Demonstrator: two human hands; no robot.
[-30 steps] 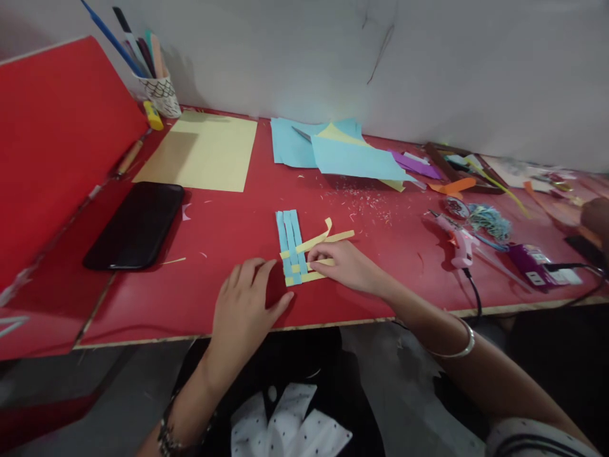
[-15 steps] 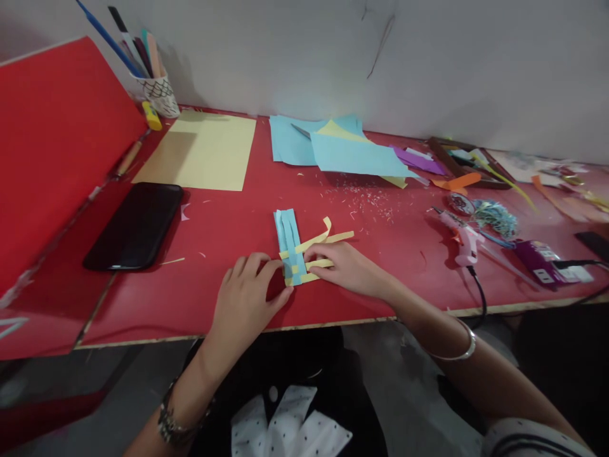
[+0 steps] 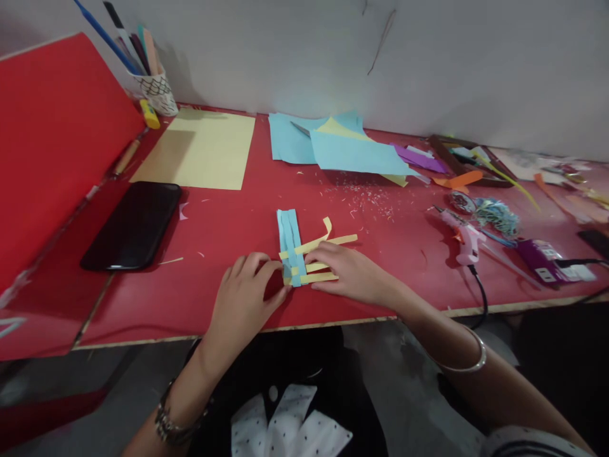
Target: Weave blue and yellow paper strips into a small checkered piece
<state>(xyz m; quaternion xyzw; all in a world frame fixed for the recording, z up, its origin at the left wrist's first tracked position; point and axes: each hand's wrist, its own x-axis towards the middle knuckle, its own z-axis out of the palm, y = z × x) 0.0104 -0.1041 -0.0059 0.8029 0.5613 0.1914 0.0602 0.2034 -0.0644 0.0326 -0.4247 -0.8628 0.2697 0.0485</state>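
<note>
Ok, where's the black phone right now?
In the head view, the black phone lies left on the red table, just below the yellow sheet and up-left of the left hand.

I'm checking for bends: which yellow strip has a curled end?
The yellow strip whose tip, beyond the right hand, hooks upward in the picture; the other visible yellow strips look fairly straight.

L hand [image 3: 245,289] hides lower-L edge of blue strips [image 3: 288,231]; we can't tell grip. R hand [image 3: 352,273] covers parts of yellow strips [image 3: 311,244]. 12 o'clock: grey blade [image 3: 299,129], rest hidden under blue sheet [image 3: 359,155]. 9–10 o'clock: red board [image 3: 52,146] cut by L edge. 3 o'clock: black obj. [image 3: 595,240], cut R, blurred; we can't ID.
</note>
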